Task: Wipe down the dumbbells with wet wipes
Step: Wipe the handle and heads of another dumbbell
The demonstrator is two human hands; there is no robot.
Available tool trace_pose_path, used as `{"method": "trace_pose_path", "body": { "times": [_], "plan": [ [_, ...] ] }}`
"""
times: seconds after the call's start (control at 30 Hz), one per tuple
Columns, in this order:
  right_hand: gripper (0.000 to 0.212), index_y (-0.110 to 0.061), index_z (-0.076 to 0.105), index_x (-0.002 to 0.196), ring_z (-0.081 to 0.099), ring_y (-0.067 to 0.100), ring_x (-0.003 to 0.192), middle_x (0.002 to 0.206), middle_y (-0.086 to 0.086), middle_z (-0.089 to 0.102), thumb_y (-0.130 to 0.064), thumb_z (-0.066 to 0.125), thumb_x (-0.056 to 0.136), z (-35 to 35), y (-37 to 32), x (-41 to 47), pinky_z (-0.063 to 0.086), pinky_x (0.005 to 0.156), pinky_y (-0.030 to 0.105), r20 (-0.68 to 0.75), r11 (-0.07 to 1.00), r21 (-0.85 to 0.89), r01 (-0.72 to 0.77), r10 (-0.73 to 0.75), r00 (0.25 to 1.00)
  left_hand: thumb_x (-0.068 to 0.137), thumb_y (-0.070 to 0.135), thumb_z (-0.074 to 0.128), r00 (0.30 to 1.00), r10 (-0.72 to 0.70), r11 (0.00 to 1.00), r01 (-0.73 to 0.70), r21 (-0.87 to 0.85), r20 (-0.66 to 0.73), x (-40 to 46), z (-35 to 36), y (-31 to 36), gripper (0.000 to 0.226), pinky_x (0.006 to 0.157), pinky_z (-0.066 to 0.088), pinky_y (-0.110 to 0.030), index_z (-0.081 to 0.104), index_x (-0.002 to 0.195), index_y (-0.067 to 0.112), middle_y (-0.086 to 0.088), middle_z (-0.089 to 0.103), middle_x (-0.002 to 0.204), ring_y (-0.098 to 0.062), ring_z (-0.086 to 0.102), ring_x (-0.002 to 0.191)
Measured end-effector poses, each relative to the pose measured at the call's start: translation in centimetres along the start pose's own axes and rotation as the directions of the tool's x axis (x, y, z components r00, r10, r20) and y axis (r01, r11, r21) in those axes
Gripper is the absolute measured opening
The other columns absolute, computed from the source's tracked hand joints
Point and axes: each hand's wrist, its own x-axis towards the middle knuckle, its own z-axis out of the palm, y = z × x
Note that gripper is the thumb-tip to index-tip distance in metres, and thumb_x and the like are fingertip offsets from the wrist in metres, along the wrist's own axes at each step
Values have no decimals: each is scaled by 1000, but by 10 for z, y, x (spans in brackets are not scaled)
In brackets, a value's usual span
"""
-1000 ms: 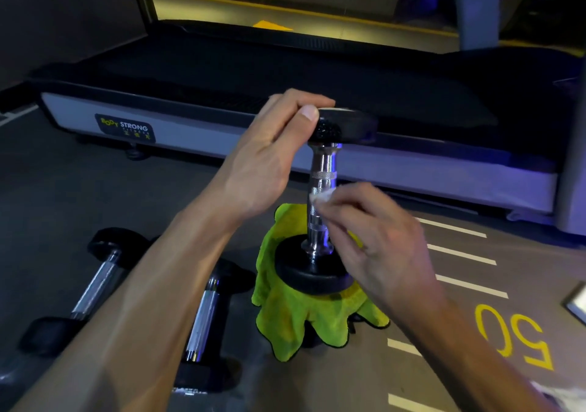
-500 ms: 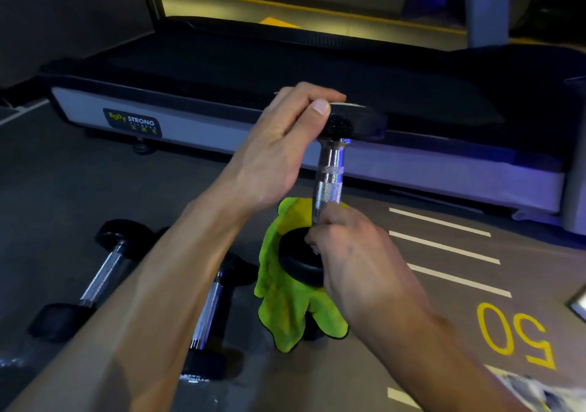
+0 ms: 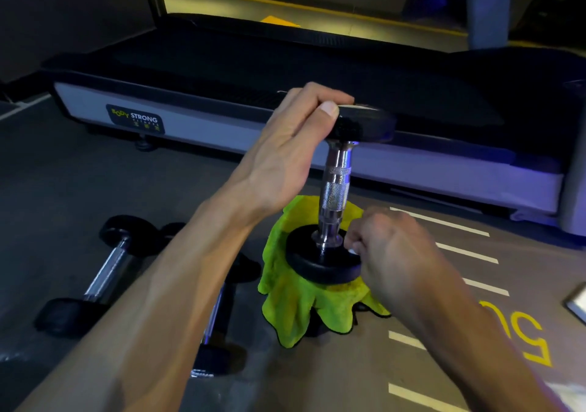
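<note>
A dumbbell (image 3: 336, 186) with black ends and a chrome knurled handle stands upright on a lime-green cloth (image 3: 298, 307). My left hand (image 3: 295, 145) grips its top black end from the left, thumb on the rim. My right hand (image 3: 390, 253) is curled at the lower black end, just right of the handle's base, pinching a small white wet wipe (image 3: 352, 250) that barely shows between the fingers. Something dark under the cloth is mostly hidden.
Two more dumbbells lie on the grey floor at the left (image 3: 104, 272) and partly under my left forearm (image 3: 218, 332). A treadmill (image 3: 222, 126) runs across the back. White stripes and yellow digits mark the floor at the right; a pale object (image 3: 578, 303) sits at the right edge.
My right hand has slid down the chrome handle from its middle to the base by the lower end. My left hand keeps the same hold on the top end.
</note>
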Motion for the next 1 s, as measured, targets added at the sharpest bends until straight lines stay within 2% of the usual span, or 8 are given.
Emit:
{"method": "trace_pose_path", "body": {
  "times": [0.13,0.2,0.33,0.5,0.67,0.73,0.9,1.0],
  "plan": [
    [28,-29,40,60,54,-10,76,68,-14,45,-12,55,77,-2,-20,-3,35,58,9,-13,990,79,120,-119,993,110,30,37,1000,6,1000,-5,-7,13,0,-1,0,29,98,36,-8,64,121,28,3,59,123,1,55,115],
    [27,-27,49,60,54,-2,71,69,-12,45,-11,61,77,1,-30,-1,33,54,13,-20,986,53,156,-155,988,109,30,37,1000,14,1000,-14,-12,13,0,1,2,29,100,36,-10,64,120,28,1,59,124,0,56,116],
    [22,-23,61,90,56,26,91,87,-6,42,-1,58,88,19,-40,8,41,69,36,-62,979,-20,201,-202,977,102,35,38,1000,24,998,-24,-51,4,0,4,1,27,107,40,-27,63,112,33,-5,61,127,-9,56,121],
    [10,-25,73,93,65,21,89,92,-8,68,-19,66,89,33,8,-1,55,74,37,-281,962,108,252,-214,936,94,61,53,998,35,999,-34,25,-44,1,5,-1,29,95,46,-27,61,104,36,1,67,115,-4,61,103],
    [16,-24,74,106,60,1,86,95,-13,65,-17,73,93,27,55,-8,44,76,11,-518,913,338,231,-24,855,106,46,47,985,159,969,-141,205,-72,12,2,-5,32,98,42,-36,66,106,20,13,61,97,-8,54,101],
    [21,-22,73,109,63,1,90,97,-11,65,-15,76,90,27,53,-4,50,79,16,-567,877,409,251,29,823,109,40,44,987,148,962,-128,242,-68,14,-1,-6,32,99,37,-31,67,111,19,17,58,97,-4,52,103],
    [13,-17,76,108,66,9,98,107,-6,70,-14,71,96,45,27,10,52,86,21,-473,823,324,466,-285,833,108,44,43,988,133,977,-119,175,-72,15,2,-9,32,102,47,-46,67,114,23,7,64,105,-19,60,109],
    [10,-29,78,98,66,9,88,97,-15,71,-25,71,93,44,38,15,55,77,31,-370,898,234,372,-272,888,106,46,45,990,120,984,-110,144,-70,15,4,-8,29,101,48,-49,67,111,26,7,65,106,-20,61,108]
  ]
}}
